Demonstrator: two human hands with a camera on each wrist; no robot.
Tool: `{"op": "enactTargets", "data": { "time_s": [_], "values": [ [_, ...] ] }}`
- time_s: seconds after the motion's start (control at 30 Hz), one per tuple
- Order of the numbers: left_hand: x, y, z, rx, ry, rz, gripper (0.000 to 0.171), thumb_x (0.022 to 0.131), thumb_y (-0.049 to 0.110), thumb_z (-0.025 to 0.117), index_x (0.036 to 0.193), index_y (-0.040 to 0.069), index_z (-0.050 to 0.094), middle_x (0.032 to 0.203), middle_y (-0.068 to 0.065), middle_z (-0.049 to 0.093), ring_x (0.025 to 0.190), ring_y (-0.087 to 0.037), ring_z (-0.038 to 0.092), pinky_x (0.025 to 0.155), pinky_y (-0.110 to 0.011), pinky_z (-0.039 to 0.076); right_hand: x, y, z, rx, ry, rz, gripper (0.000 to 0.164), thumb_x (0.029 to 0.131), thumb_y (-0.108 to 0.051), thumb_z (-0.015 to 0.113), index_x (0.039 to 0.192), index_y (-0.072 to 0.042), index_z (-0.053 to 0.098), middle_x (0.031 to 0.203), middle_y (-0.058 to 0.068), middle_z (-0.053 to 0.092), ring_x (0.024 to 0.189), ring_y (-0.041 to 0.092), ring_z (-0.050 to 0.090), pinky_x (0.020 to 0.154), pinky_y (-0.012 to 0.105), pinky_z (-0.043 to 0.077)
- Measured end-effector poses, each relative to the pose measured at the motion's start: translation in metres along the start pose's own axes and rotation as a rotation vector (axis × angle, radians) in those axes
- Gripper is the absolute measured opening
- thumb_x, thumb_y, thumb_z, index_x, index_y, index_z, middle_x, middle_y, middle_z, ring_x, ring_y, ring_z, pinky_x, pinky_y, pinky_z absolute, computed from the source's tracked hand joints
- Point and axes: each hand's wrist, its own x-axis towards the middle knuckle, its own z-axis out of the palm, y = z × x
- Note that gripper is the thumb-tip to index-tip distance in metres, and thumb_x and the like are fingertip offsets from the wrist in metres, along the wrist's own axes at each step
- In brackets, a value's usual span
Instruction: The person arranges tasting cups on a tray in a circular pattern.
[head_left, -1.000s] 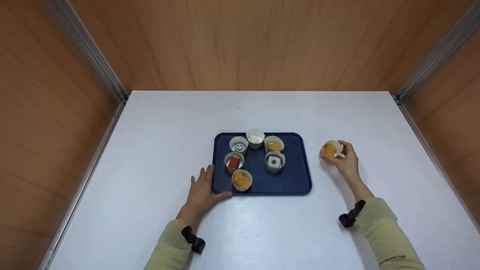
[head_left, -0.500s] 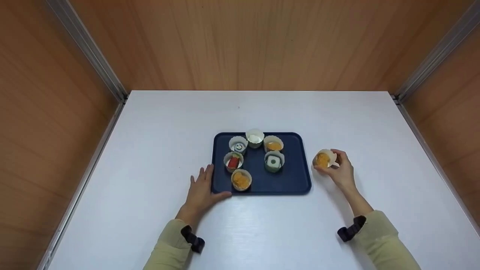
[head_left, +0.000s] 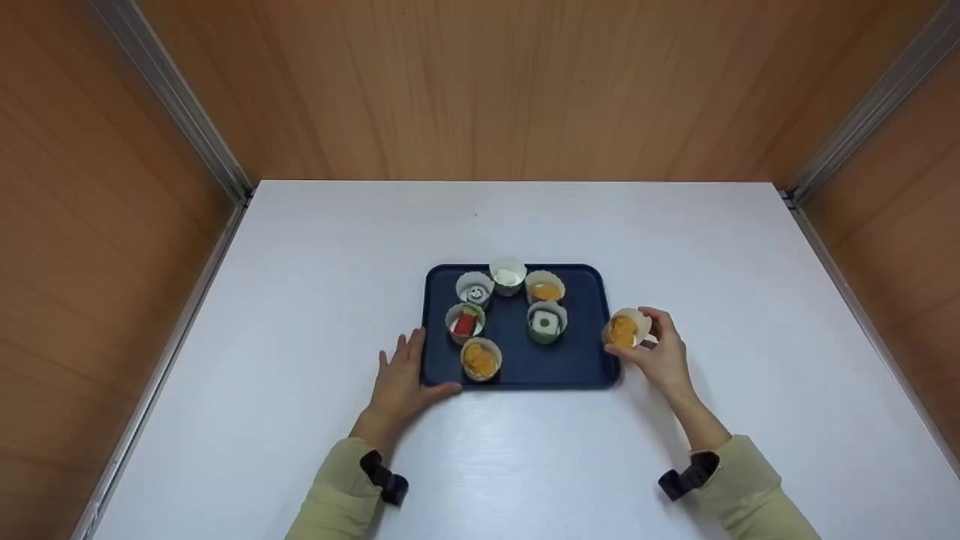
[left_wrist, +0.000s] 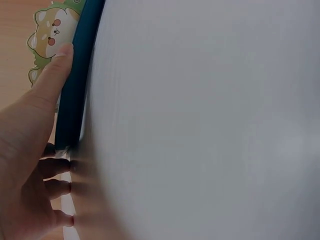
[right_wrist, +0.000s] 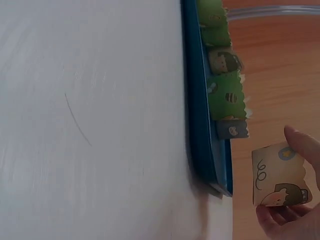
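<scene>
My right hand [head_left: 667, 365] pinches a cream paper baking cup [head_left: 624, 328] with orange filling, held over the right edge of a dark blue tray [head_left: 525, 369]. A cartoon print shows on that cup's side in the right wrist view. My left hand [head_left: 397, 384] rests against the tray's front left corner, fingers along its left edge and thumb at the front rim. Nearest to it stands another orange-filled cup [head_left: 480, 360]. Behind that are a cup with a red piece [head_left: 466, 324] and a pale cup with a round grey-white piece [head_left: 475, 290].
At the tray's back stand a white-lined cup [head_left: 508, 277] and a cup with a yellow-orange piece [head_left: 545, 288]. A green cup with a white block [head_left: 547, 322] stands in front of the latter. Wooden panels [head_left: 480, 90] border the white table [head_left: 360, 247].
My right hand has carried the orange-filled cup leftward and toward me, from beside the tray to over its right edge. The left hand and the cups on the tray stay in place.
</scene>
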Motion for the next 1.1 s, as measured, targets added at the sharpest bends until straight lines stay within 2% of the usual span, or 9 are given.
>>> {"op": "enactTargets", "data": {
  "time_s": [0.07,0.3,0.47,0.63,0.87,1.1],
  "values": [
    [0.0,0.0,-0.001,-0.001,-0.005,-0.004,0.112,0.061,0.07,0.061,0.141,0.004,0.019,0.141,-0.018,0.026,0.13,-0.033,0.017,0.102,-0.056,0.008,-0.003,-0.003,0.004,0.004,-0.006,0.005,0.078,0.061,-0.011,0.081,0.124,0.003,0.036,0.119,0.02,0.048,0.109,0.025,0.045,0.081,0.026,0.044],
    [0.0,0.001,-0.003,-0.006,-0.022,-0.024,0.112,0.061,0.07,0.06,0.142,0.005,0.017,0.142,-0.016,0.024,0.131,-0.032,0.015,0.104,-0.053,0.005,-0.012,-0.008,0.021,0.005,-0.016,-0.029,0.078,0.059,-0.011,0.082,0.122,0.002,0.038,0.115,0.019,0.049,0.104,0.024,0.047,0.081,0.035,0.044],
    [0.0,0.001,-0.004,-0.007,-0.023,-0.029,0.112,0.061,0.07,0.061,0.142,0.005,0.017,0.142,-0.016,0.023,0.131,-0.032,0.015,0.104,-0.052,0.005,-0.018,-0.01,0.033,0.005,-0.03,-0.072,0.077,0.06,-0.012,0.082,0.121,0.002,0.038,0.114,0.019,0.049,0.103,0.025,0.047,0.081,0.036,0.045],
    [-0.001,0.002,-0.004,-0.006,-0.025,-0.028,0.112,0.061,0.069,0.061,0.142,0.005,0.017,0.142,-0.017,0.023,0.131,-0.032,0.015,0.104,-0.052,0.005,-0.024,-0.011,0.046,0.046,-0.022,-0.121,0.076,0.059,-0.006,0.082,0.121,0.003,0.039,0.114,0.022,0.05,0.104,0.03,0.047,0.086,0.044,0.042],
    [-0.001,0.002,-0.003,0.007,-0.021,-0.017,0.112,0.061,0.07,0.06,0.141,0.004,0.018,0.142,-0.016,0.024,0.131,-0.032,0.016,0.103,-0.055,0.006,-0.03,-0.013,0.066,0.023,-0.05,-0.131,0.076,0.058,-0.011,0.082,0.12,0.001,0.039,0.112,0.02,0.052,0.101,0.028,0.05,0.084,0.04,0.044],
    [0.0,0.002,-0.001,0.003,-0.03,-0.025,0.112,0.061,0.068,0.061,0.141,0.004,0.017,0.143,-0.016,0.023,0.131,-0.031,0.015,0.103,-0.054,0.005,-0.035,-0.015,0.08,0.037,-0.058,-0.178,0.075,0.057,-0.013,0.083,0.117,0.003,0.041,0.108,0.02,0.053,0.098,0.029,0.052,0.08,0.043,0.046]
  ]
}}
